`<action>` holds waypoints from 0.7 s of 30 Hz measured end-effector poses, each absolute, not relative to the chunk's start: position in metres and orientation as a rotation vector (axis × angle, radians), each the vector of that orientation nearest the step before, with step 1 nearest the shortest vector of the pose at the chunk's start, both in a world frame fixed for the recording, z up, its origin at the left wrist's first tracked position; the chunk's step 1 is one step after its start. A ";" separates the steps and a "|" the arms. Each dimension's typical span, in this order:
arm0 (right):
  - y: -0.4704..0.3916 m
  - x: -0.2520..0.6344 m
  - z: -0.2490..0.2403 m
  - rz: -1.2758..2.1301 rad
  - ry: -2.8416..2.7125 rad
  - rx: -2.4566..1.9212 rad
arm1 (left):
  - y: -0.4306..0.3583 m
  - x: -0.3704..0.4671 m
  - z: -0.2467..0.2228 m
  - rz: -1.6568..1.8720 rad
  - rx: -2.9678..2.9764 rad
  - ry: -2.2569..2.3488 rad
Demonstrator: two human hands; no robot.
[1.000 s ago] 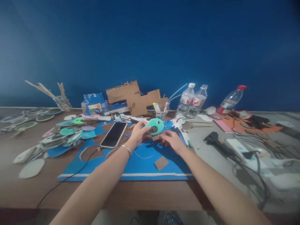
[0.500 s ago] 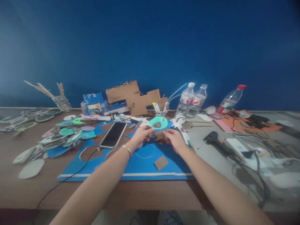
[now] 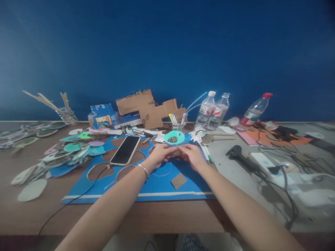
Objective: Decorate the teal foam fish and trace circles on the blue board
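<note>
A teal bird cutout [image 3: 174, 137] with a white round eye and a dark patterned oval wing stands upright just beyond my fingertips. My left hand [image 3: 162, 153], a silver bangle on its wrist, pinches at the bird's lower edge. From the other side my right hand [image 3: 191, 154] pinches at the same edge, its fingertips nearly meeting the left ones. My fingers hide the bottom of the bird and whatever lies directly beneath it. Below the hands is a blue board [image 3: 157, 186] with several cut-out shapes, and a small brown cardboard square [image 3: 179, 181] rests on it.
A phone [image 3: 125, 150] with a cable lies on the board. Foam cutouts [image 3: 70, 153] are piled at left. Cardboard [image 3: 149, 109], a pen cup [image 3: 178, 126] and bottles [image 3: 208, 108] stand behind. To the right are a glue gun [image 3: 240, 158] and a power strip [image 3: 267, 167] with cables.
My hands have drawn closer together below the bird, covering the brown cardboard seen between them before. The whole view has shifted slightly.
</note>
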State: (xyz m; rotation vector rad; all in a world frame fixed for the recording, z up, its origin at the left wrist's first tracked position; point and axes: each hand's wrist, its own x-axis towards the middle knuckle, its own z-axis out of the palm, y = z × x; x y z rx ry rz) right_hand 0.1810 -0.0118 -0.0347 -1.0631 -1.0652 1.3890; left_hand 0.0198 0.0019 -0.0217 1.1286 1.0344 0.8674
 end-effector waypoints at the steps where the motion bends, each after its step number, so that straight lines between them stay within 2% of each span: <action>1: -0.012 0.181 -0.035 1.392 -1.070 -1.061 | 0.002 0.020 -0.022 0.875 1.145 1.034; 21: -0.017 0.176 -0.027 1.525 -0.983 -0.995 | -0.004 0.022 -0.015 0.887 1.098 1.013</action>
